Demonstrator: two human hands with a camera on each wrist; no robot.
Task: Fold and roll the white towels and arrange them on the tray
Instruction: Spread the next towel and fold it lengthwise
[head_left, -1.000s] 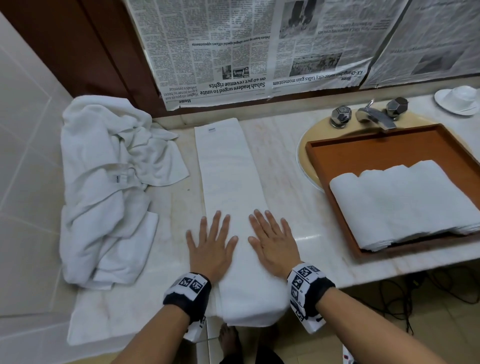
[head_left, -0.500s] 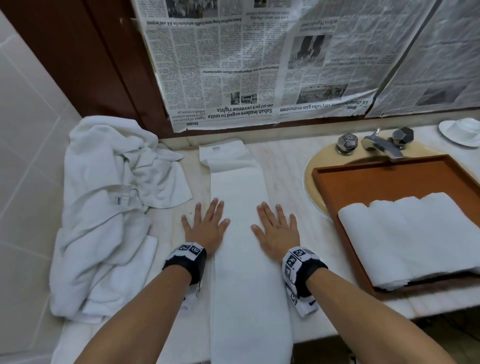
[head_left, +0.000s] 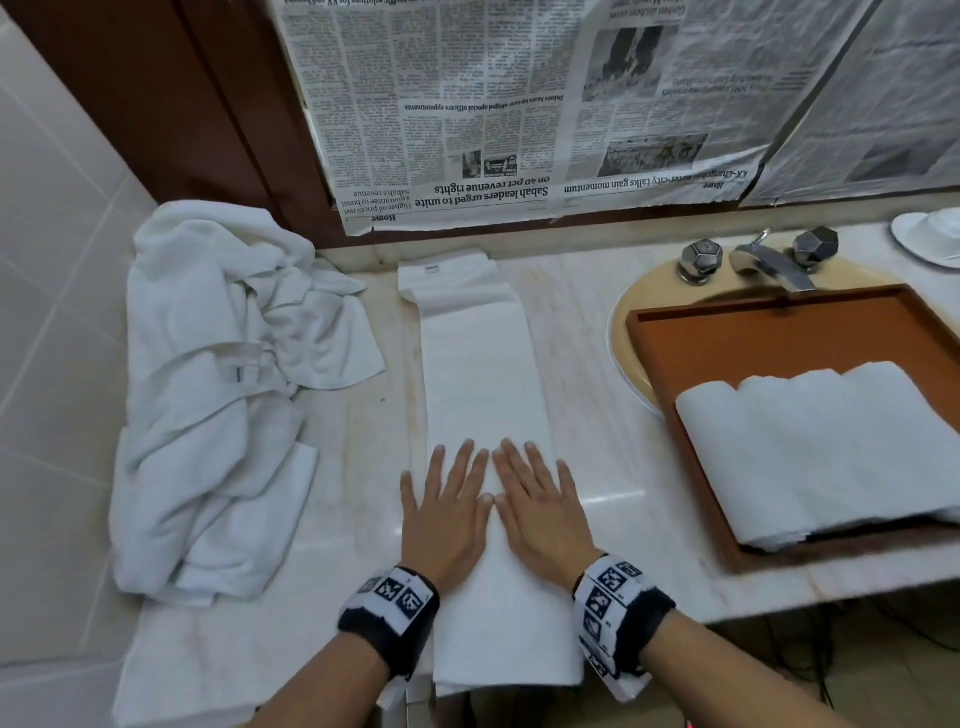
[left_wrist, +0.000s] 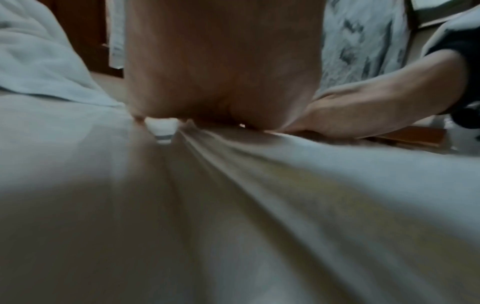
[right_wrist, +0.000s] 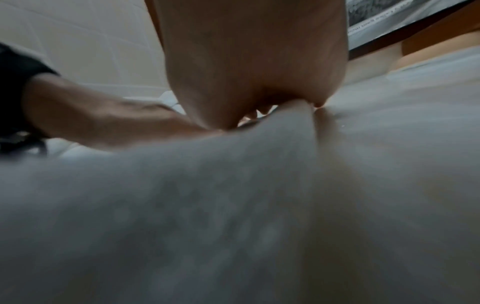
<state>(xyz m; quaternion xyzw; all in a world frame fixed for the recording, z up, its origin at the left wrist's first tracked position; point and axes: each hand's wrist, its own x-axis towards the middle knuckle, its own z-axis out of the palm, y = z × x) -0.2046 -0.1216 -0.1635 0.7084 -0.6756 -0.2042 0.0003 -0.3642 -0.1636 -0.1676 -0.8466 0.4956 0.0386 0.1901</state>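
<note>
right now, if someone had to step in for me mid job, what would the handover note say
Left hand: open, flat on the folded towel strip.
Right hand: open, flat on the same strip, beside the left.
The strip lies lengthwise on the marble counter, its near end hanging over the edge, not yet rolled.
Done: rolled towels lie side by side in the wooden tray over the sink.
Left: roll this strip, tray it, then work through the crumpled towel pile on the left.

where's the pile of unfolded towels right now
In the head view the unfolded towels lie heaped at the counter's left end by the tiled wall, left of the folded towel strip.
</note>
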